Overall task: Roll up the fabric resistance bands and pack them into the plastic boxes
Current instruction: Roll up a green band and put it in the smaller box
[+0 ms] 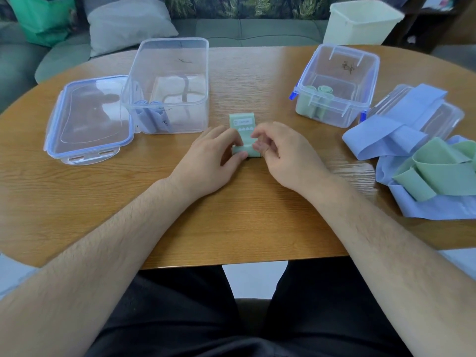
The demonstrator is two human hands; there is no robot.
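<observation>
A green resistance band (pixel 242 124) lies flat at the table's middle, its near end rolled up. My left hand (pixel 213 157) and my right hand (pixel 280 153) pinch that rolled end from either side. The label end of the band points away from me. A large clear box (pixel 170 86) at the left holds rolled blue bands (pixel 152 117). A smaller clear box (pixel 337 83) at the right holds rolled green bands (pixel 315 100). Loose blue bands (pixel 394 130) and green bands (pixel 438 168) lie piled at the far right.
A clear lid with blue trim (pixel 90 119) lies left of the large box. Another lid (pixel 448 117) sits under the band pile. A white bin (pixel 360 21) stands behind the wooden table (pixel 231 215), with a sofa and cushion beyond.
</observation>
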